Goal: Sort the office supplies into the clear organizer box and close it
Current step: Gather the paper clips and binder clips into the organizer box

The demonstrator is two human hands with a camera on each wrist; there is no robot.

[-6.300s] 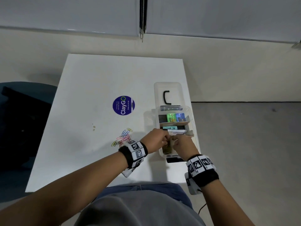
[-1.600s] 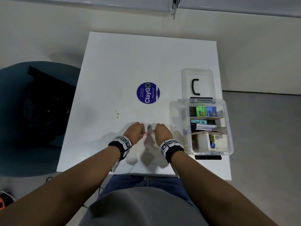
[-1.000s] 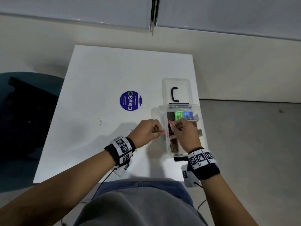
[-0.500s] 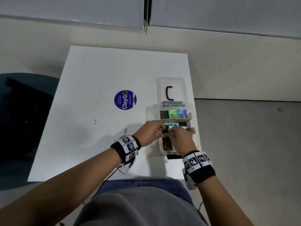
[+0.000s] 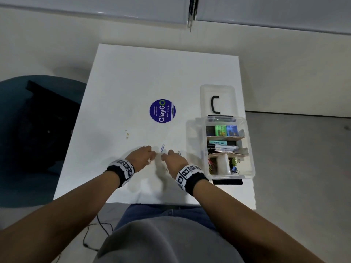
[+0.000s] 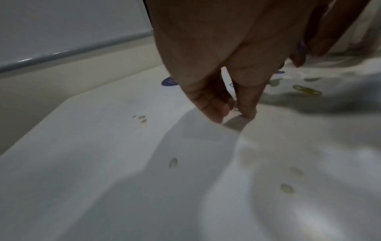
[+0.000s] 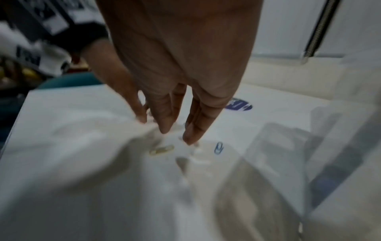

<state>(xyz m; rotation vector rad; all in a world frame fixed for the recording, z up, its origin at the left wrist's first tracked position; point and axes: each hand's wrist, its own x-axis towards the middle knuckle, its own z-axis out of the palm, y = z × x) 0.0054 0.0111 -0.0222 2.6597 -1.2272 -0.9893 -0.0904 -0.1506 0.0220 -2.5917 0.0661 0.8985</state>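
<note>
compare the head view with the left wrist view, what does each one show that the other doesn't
Only the head view shows the clear organizer box with its sorted compartments, its lid lying open behind it, and both wristbands. Only the left wrist view shows the left hand from close up, fingertips down near the table, and a yellow paper clip. Both show both hands low over the white table and the round blue sticker.
</note>
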